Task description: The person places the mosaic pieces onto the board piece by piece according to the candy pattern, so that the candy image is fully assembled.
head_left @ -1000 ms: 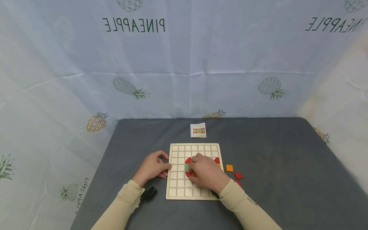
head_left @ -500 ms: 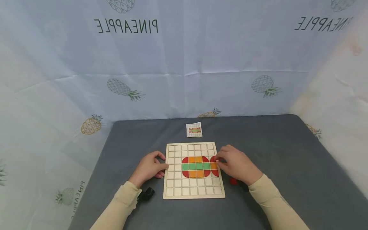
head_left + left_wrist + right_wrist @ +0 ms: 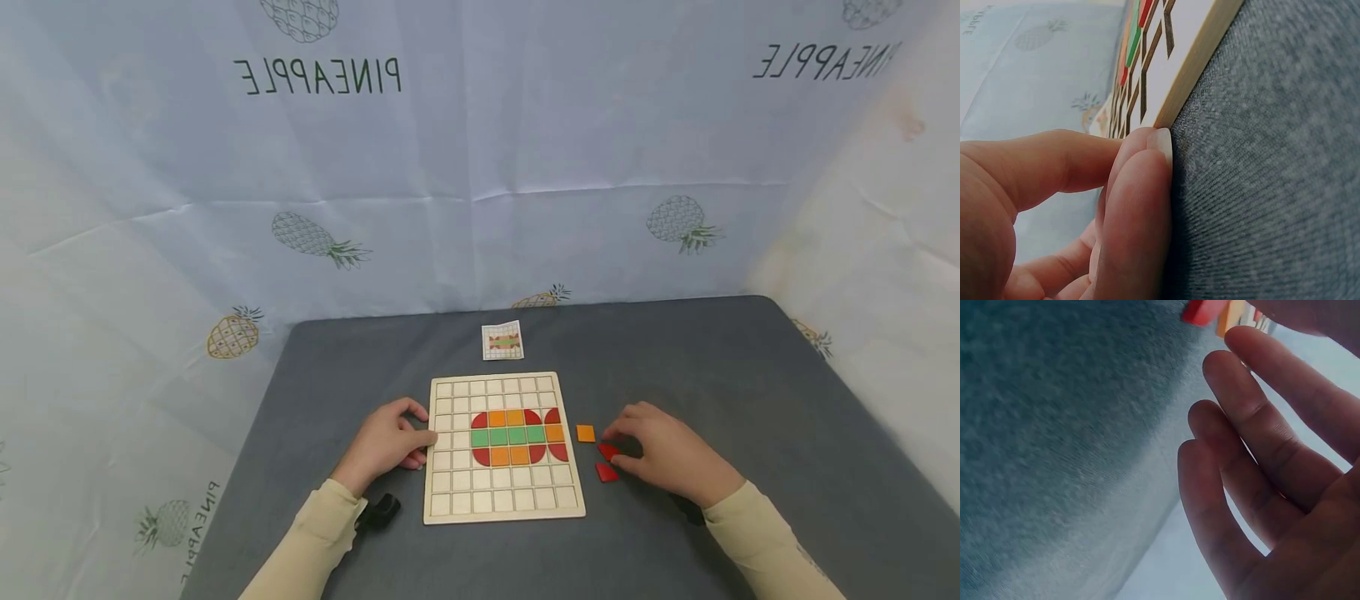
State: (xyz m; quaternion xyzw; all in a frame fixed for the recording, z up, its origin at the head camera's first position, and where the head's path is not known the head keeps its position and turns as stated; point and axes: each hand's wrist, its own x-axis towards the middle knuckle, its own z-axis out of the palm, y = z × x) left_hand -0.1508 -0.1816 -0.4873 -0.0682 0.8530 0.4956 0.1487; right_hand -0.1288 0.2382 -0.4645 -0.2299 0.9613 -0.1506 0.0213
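A square wooden grid board (image 3: 450,482) lies on the table, bearing red quarter-round tiles with orange and green square tiles (image 3: 498,436). My left hand (image 3: 381,442) holds the board's left edge, its thumb at the rim; in the left wrist view its fingertips (image 3: 1138,181) meet the wooden side. Right of the board lie an orange square tile (image 3: 586,433) and two red tiles, one nearer (image 3: 607,472). My right hand (image 3: 667,450) is over the farther red tile (image 3: 607,451), with thumb and index finger on either side of it. In the right wrist view its fingers are loosely spread.
Behind the board lies a small pattern card (image 3: 502,341) with a coloured grid design. The dark grey table (image 3: 720,375) reaches back to a pineapple-print cloth (image 3: 480,250) hanging behind. A black object (image 3: 384,510) shows by the left wrist.
My right hand has moved from the board's middle to its right edge, then farther right to the loose red tiles. The left hand stays at the board's edge. The head view has shifted slightly.
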